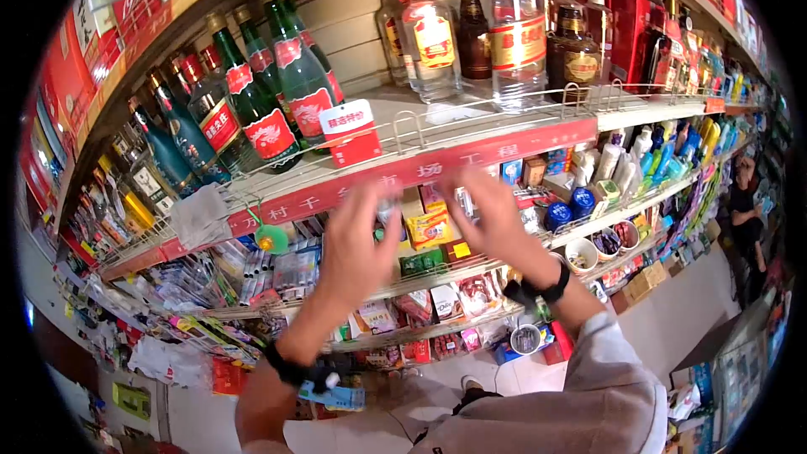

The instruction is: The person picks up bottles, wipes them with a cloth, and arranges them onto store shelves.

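Observation:
Both hands are raised in front of the red shelf edge strip (504, 149). My left hand (357, 240) has its fingers up and its thumb apart, with blurred fingertips and nothing visible in it. To its right my right hand (496, 223) is also spread, its fingertips blurred at the strip, with nothing seen in it. A yellow packet (429, 229) shows between the hands on the shelf below. Above them a red and white price card (351, 130) hangs on the wire rail, in front of green bottles (267, 122).
Clear liquor bottles (430, 42) stand on the upper shelf. A grey cloth (200, 217) and a green round object (271, 239) hang at the left. Blue tins (582, 201) and white tubs (581, 254) sit lower right. A person (743, 210) is at the far right.

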`<state>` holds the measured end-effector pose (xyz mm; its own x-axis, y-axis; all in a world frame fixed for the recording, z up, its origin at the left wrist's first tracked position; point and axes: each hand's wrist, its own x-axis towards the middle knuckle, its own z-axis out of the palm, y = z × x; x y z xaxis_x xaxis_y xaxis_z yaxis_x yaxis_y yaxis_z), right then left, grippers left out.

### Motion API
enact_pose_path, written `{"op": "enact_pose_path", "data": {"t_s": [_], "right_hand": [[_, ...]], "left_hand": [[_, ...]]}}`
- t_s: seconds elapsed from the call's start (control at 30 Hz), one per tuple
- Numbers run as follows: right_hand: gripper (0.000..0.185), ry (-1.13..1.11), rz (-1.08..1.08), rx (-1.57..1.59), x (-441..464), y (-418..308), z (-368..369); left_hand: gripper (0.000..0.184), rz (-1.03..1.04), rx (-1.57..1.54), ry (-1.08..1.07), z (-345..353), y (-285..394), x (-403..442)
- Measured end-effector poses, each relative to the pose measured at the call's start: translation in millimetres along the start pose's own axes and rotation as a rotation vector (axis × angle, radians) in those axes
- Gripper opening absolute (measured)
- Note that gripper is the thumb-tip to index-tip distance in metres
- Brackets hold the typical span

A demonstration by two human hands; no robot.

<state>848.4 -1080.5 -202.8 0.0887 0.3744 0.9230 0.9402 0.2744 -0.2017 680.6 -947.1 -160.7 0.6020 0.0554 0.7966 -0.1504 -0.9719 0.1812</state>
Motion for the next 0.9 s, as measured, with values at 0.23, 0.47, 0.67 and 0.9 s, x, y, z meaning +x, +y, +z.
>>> {"op": "enact_pose_path", "data": {"t_s": [0.23,0.47,0.67,0.9], "right_hand": [[0.046,0.155,0.110,-0.117,109,52,-17],[0.079,0.149,0.522,-0.078,158,117,8],[0.068,0.020,0.697,0.052,170,136,6],[0.058,0.127,0.611,-0.007,162,141,11]], "left_hand": [[0.046,-0.161,-0.253,0.041,28,-51,183],[0.075,-0.627,-0.284,-0.195,52,-54,226],[0.038,-0.616,-0.374,-0.227,87,-77,231],[0.032,-0.689,-0.480,-0.251,92,-72,229]]}}
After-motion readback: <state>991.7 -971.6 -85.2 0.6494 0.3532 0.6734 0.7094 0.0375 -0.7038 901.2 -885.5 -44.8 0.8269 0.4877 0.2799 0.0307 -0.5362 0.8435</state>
